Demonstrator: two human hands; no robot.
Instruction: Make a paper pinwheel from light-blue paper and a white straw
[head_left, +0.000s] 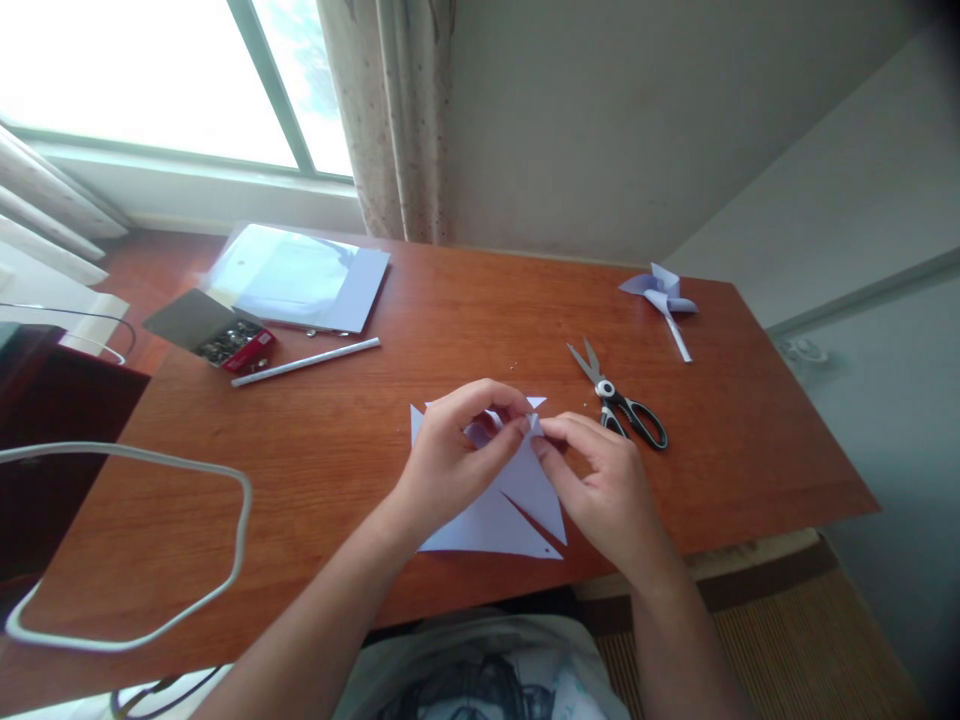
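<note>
A white paper sheet (480, 525) with cuts running in from its corners lies on the wooden table in front of me. My left hand (469, 430) reaches over it and pinches a raised corner of the paper between thumb and fingers. From the other side my right hand (596, 470) grips the same corner, its fingertips almost meeting the left ones. A small dark hole shows near the sheet's lower right tip. The middle of the paper is partly hidden under my left hand. Just beyond my right hand lie open scissors (607, 390) with black and white handles.
A finished paper pinwheel (660, 292) on a white stick lies at the back right. On the left are a rolled paper stick (307, 362), an open red box of metal pins (236, 345) and a stack of sheets in plastic (300, 280). A white cable (244, 520) loops over the near left.
</note>
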